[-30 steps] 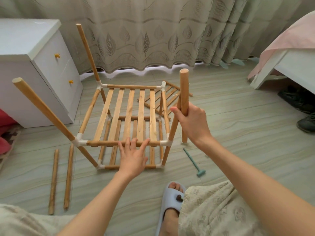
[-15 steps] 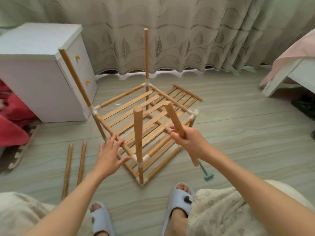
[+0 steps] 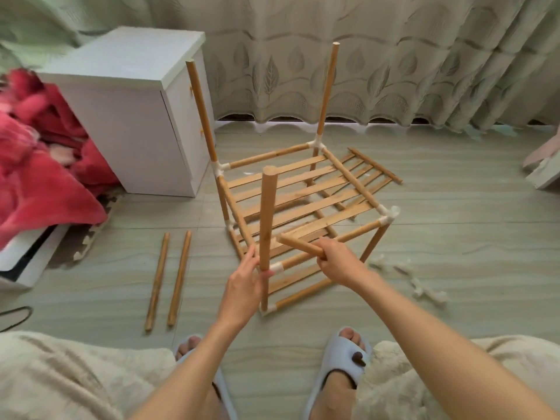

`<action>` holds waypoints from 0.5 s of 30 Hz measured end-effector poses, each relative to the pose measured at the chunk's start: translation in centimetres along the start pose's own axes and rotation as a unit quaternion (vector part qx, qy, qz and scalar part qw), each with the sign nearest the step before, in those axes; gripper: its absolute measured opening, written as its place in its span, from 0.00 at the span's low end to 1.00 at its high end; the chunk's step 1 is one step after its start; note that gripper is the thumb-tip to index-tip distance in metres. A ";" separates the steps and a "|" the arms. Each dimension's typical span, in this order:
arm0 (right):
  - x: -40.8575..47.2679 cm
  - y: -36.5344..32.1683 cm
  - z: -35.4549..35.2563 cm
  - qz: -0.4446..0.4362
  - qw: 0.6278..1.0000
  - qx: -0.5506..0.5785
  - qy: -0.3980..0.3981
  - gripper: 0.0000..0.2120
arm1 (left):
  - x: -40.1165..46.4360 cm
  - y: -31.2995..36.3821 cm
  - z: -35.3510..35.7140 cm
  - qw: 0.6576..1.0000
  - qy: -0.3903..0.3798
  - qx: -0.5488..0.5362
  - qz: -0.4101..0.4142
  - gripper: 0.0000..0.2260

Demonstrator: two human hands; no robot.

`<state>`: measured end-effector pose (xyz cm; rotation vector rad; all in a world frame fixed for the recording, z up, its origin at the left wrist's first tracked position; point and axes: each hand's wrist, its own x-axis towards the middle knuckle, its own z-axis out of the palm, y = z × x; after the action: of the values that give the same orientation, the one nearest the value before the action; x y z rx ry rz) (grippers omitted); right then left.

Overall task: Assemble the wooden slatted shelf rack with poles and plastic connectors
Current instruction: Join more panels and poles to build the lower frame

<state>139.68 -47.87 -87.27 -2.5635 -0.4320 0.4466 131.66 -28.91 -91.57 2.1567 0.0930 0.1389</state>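
Rack: my half-built slatted shelf rack [image 3: 291, 204] stands on the floor in front of my knees, turned so one corner points at me; two slatted tiers are joined by poles and white plastic connectors.
Near pole: the upright pole [image 3: 268, 219] at the rack's nearest corner rises from its connector [image 3: 274, 268].
Left hand: my left hand [image 3: 245, 283] is at the base of that near pole, fingers loosely curled against it; I cannot tell whether they fully close round it.
Right hand: my right hand [image 3: 341, 265] grips a loose pole [image 3: 298, 244], fingers wrapped round its lower part, its free end slanting up and left over the rack's front edge.
Open corner: the rack's right corner carries a white connector [image 3: 389, 215] with no upright in it.
Back poles: two more uprights [image 3: 201, 110] stand at the rack's left and far corners.
Spare shelf: another slatted panel [image 3: 374, 166] lies flat behind the rack.
Spare poles: two loose poles [image 3: 168, 277] lie side by side left of the rack.
Cabinet: a white cabinet [image 3: 130, 116] stands left of and behind the rack.
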 end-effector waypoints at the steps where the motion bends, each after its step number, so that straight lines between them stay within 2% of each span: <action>1: 0.1 -0.3 0.1 0.001 1.000 0.020 -0.015 0.09 | 0.2 -0.1 -0.6 1.000 0.021 -0.006 -0.017 0.10; 3: 0.1 -1.1 -0.3 0.014 0.995 0.086 -0.046 0.03 | 1.0 -0.1 -1.9 0.996 0.063 0.004 -0.069 0.11; 5: 0.1 -1.8 -1.6 0.034 0.986 0.159 -0.047 0.07 | 1.5 -0.6 -3.3 0.989 0.093 0.049 -0.108 0.11; 9: -0.1 -2.0 -5.7 0.107 0.967 0.228 0.045 0.17 | 1.1 -0.3 -4.0 0.978 0.145 0.118 -0.092 0.18; 10: -0.4 -2.0 -6.7 0.122 0.963 0.234 0.060 0.17 | 0.5 -0.3 -3.6 0.975 0.156 0.146 -0.065 0.20; 12: -1.2 -1.9 -8.8 0.146 0.954 0.251 0.073 0.17 | -0.5 -0.3 -2.4 0.965 0.142 0.219 0.039 0.22; 15: -2.6 -1.3 -11.4 0.157 0.956 0.225 0.103 0.19 | 0.3 -0.7 -0.5 0.942 0.049 0.292 0.155 0.26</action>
<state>141.49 -52.59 -76.63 -2.1988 0.1466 0.3357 131.86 -28.11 -91.86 2.7479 -0.1733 0.4495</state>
